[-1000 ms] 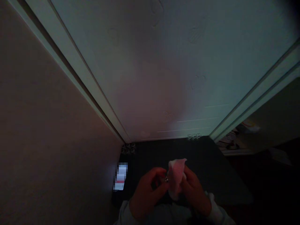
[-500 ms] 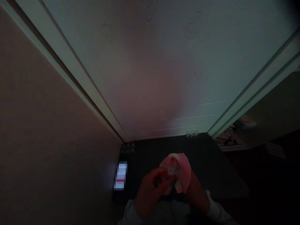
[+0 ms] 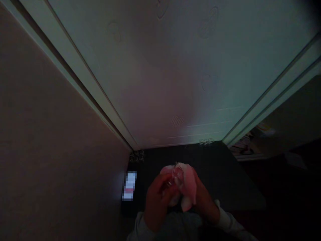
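Low in the head view, a soft pink and white cloth (image 3: 190,187) is bunched up between my two hands. In its folds lies a shiny, see-through piece (image 3: 178,174), too dim to name. My left hand (image 3: 156,197) is curled, its thumb and fingers closing at the cloth's left side beside that piece. Small glints show between those fingers; what makes them is unclear. From the right, my right hand (image 3: 204,202) supports the cloth from behind and below. Its fingers are hidden by the cloth.
Beneath my hands is a dark tabletop (image 3: 225,180). A bright, pixelated rectangle (image 3: 129,185) stands at its left edge. Behind rises a pale panel (image 3: 160,83) with raised heart shapes. A brownish wall (image 3: 62,150) closes the left; at right, a shelf opening (image 3: 247,147) holds several things.
Both hands and the cloth have shifted slightly left. The cloth has turned and folded in more, and the shiny piece shows more plainly in its middle.
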The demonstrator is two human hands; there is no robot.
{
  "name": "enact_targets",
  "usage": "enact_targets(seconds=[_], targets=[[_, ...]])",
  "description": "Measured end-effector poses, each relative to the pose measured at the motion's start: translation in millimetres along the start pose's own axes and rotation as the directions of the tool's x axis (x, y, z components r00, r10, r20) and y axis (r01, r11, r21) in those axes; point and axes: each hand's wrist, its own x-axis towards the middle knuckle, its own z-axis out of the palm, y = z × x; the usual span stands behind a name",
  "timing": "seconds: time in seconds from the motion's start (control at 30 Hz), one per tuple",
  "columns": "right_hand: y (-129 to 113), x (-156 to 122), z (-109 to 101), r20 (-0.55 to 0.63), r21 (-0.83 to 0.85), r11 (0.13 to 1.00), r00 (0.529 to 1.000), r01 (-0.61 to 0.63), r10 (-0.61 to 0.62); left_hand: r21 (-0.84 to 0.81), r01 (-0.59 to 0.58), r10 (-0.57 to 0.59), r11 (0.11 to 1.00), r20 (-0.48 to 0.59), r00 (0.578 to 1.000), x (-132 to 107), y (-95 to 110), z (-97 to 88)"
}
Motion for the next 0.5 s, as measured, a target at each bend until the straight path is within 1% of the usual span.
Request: enact_targets(seconds=[0.03,0.07,0.13,0.2,0.27,0.33,0.4,0.5], targets=[[-0.4,-0.4,0.6,0.032,0.112,0.992,0.998,-0.054,0.051,0.035,-0.035,0.035,0.999,0.004,0.999,-0.1,-0.3,0.2],[-0.6,-0.9,0.9,0.062,0.189,0.977,0.994,-0.097,0.087,0.069,-0.065,0.066,0.995,0.001,0.998,-0.2,-0.5,0.2],[0.4,-1.9,0.9,0.098,0.251,0.957,0.987,-0.145,0.124,0.139,-0.122,0.125,0.983,-0.010,0.992,-0.3,-0.9,-0.2],[3.9,-2.9,0.2,0.117,0.277,0.945,0.983,-0.172,0.145,0.211,-0.182,0.185,0.960,0.007,0.983,-0.2,-0.8,-1.0],[9.2,-3.5,-0.8,0.120,0.304,0.932,0.979,-0.196,0.167,0.278,-0.240,0.234,0.930,0.057,0.971,-0.1,0.1,-1.7],[13.8,-3.5,-1.3,0.102,0.315,0.930,0.981,-0.190,0.166,0.333,-0.286,0.264,0.898,0.112,0.958,0.0,1.7,-1.7],[15.2,-3.0,-1.0,0.086,0.307,0.934,0.982,-0.185,0.167,0.361,-0.316,0.277,0.877,0.158,0.948,-0.4,3.2,-1.1],[11.7,-1.8,0.4,0.060,0.251,0.952,0.984,-0.175,0.165,0.343,-0.329,0.276,0.880,0.196,0.941,-1.8,3.2,-0.5]])
